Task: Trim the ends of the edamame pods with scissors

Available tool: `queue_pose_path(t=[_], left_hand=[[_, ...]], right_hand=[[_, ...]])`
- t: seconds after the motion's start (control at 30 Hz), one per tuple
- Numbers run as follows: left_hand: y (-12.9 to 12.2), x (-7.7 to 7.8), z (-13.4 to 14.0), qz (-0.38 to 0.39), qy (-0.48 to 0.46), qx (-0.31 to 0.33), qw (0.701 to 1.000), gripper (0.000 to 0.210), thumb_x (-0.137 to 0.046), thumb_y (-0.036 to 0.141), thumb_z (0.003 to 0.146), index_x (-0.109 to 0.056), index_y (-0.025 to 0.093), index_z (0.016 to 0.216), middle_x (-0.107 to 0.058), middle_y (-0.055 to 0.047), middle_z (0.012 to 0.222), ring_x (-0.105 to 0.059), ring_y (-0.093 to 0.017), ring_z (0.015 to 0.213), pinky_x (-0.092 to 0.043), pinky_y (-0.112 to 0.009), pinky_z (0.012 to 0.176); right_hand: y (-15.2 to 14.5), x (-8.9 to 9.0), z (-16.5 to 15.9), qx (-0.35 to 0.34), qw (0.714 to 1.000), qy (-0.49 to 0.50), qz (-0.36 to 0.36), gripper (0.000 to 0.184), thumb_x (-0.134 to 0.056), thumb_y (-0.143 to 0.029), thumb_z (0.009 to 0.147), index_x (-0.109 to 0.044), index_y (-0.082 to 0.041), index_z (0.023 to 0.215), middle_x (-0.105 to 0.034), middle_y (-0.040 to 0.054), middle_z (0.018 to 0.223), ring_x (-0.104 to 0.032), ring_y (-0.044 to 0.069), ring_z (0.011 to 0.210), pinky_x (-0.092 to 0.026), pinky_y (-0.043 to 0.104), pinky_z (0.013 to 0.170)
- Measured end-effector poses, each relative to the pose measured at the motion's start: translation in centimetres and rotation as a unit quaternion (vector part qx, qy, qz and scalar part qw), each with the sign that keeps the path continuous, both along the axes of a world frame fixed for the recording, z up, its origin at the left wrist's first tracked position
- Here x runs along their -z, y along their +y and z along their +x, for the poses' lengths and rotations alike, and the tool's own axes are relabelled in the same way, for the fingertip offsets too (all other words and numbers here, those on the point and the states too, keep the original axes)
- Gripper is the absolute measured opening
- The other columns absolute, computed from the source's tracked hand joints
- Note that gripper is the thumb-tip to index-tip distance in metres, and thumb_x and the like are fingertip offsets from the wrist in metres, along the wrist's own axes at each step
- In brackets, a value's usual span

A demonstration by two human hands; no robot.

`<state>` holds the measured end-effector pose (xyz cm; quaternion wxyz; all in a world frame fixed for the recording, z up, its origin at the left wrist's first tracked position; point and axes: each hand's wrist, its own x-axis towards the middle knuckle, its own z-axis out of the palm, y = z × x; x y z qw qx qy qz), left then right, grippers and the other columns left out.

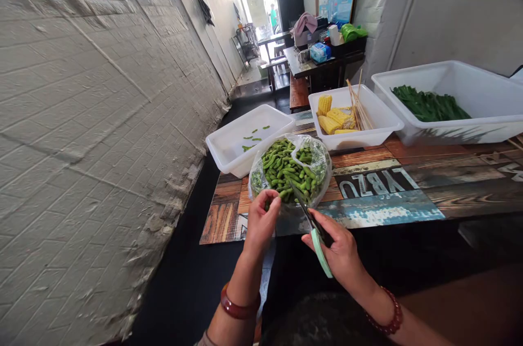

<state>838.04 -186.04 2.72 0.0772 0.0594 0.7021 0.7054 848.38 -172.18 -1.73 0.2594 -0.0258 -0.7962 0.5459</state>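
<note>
In front of me, a clear plastic bag (324, 182) lies opened out on the table, full of green edamame pods (281, 169). My left hand (262, 220) is closed at the bag's near edge, pinching a pod that shows only as a bit of green by the fingertips. My right hand (337, 245) grips scissors (318, 252) with pale green handles. Their dark blades point forward over the pods, to the right of my left hand. Behind the bag on the left, a white tray (229, 136) holds a few loose pods (252, 139).
A white tub (359, 139) with corn pieces (337, 117) and wooden skewers (356, 106) stands behind to the right. Farther right, a larger white tub (486, 76) contains leafy greens (429, 103). A brick wall (81, 144) runs along my left. Another cluttered table (298, 65) stands beyond.
</note>
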Motion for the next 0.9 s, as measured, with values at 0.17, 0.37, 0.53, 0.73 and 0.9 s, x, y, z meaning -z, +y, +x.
queue_pose_path(t=[0.17,0.37,0.53,0.73,0.9], left_hand=[[-1.1,-1.1,1.5,0.143,-0.115,0.032,0.982,0.026,-0.071,0.036,0.074,-0.053,0.02,0.084,-0.033,0.012,0.051,-0.021,-0.004,0.04,-0.015,-0.018,0.042],[-1.8,-1.8,2.7,0.169,-0.107,0.036,0.979,0.025,-0.072,0.035,0.074,-0.058,0.017,0.085,-0.031,0.011,0.049,-0.021,-0.003,0.039,-0.014,-0.018,0.042],[-2.2,-1.5,3.3,0.174,-0.123,0.039,0.976,0.032,-0.076,0.039,0.073,-0.058,0.017,0.086,-0.032,0.011,0.05,-0.021,-0.002,0.04,-0.014,-0.019,0.043],[-2.8,-1.2,3.6,0.152,-0.114,0.044,0.981,0.034,-0.078,0.043,0.073,-0.061,0.015,0.082,-0.033,0.01,0.051,-0.021,-0.002,0.042,-0.013,-0.019,0.043],[-2.9,-1.2,3.8,0.163,-0.103,0.022,0.981,0.034,-0.08,0.043,0.071,-0.064,0.017,0.084,-0.036,0.009,0.052,-0.023,-0.003,0.043,-0.015,-0.019,0.044]], right_hand=[[-0.6,0.4,-0.1,-0.02,1.0,-0.017,-0.008,0.04,-0.069,-0.035,0.083,-0.068,-0.021,0.12,-0.074,0.0093,0.105,-0.072,0.023,0.087,-0.061,0.034,0.08],[-1.5,0.2,0.1,-0.071,0.997,-0.038,0.003,0.049,-0.071,-0.027,0.078,-0.063,-0.023,0.126,-0.07,0.0052,0.096,-0.068,0.017,0.076,-0.06,0.028,0.069],[-1.7,0.0,0.1,-0.085,0.996,-0.027,0.027,0.05,-0.07,-0.024,0.08,-0.061,-0.024,0.129,-0.065,0.0032,0.089,-0.064,0.016,0.074,-0.058,0.027,0.067],[-1.7,-0.3,0.1,-0.101,0.993,-0.006,0.06,0.051,-0.07,-0.026,0.083,-0.056,-0.026,0.132,-0.062,0.0028,0.091,-0.061,0.015,0.073,-0.057,0.027,0.068],[-1.8,-0.8,0.3,-0.101,0.991,-0.01,0.092,0.056,-0.071,-0.023,0.081,-0.054,-0.026,0.134,-0.062,0.0039,0.096,-0.06,0.016,0.074,-0.057,0.029,0.071]])
